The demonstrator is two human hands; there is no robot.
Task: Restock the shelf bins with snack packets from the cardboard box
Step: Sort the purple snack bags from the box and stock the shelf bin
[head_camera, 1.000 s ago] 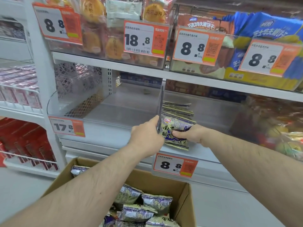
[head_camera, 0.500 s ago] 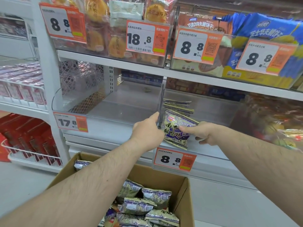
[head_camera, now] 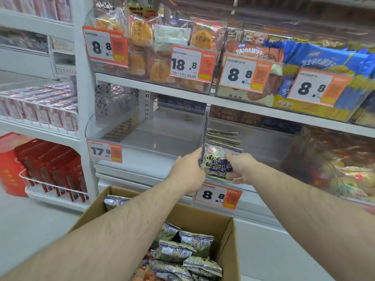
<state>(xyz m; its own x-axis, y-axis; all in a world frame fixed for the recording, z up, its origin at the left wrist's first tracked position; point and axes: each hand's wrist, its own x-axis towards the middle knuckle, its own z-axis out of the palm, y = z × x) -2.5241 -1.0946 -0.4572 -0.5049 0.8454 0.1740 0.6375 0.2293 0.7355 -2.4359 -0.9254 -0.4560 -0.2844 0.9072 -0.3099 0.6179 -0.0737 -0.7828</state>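
Snack packet point(head_camera: 218, 163), purple and gold with large Chinese lettering, is standing upright at the front of the middle clear shelf bin point(head_camera: 261, 142), and I am seeing more packets of the same kind stacked just behind it. My left hand point(head_camera: 187, 171) is gripping the clear divider point(head_camera: 204, 138) between this bin and the bare bin to its left, thumb on the packet side. My right hand point(head_camera: 240, 168) is holding the packet's right edge, with the thumb across its front and the fingers curling behind. An orange 8.8 price tag point(head_camera: 218, 196) is hanging on the shelf edge just below both hands. Lower down, the cardboard box point(head_camera: 229, 240) is sitting open beneath my forearms, with a loose pile of matching packets point(head_camera: 182, 250) lying inside it.
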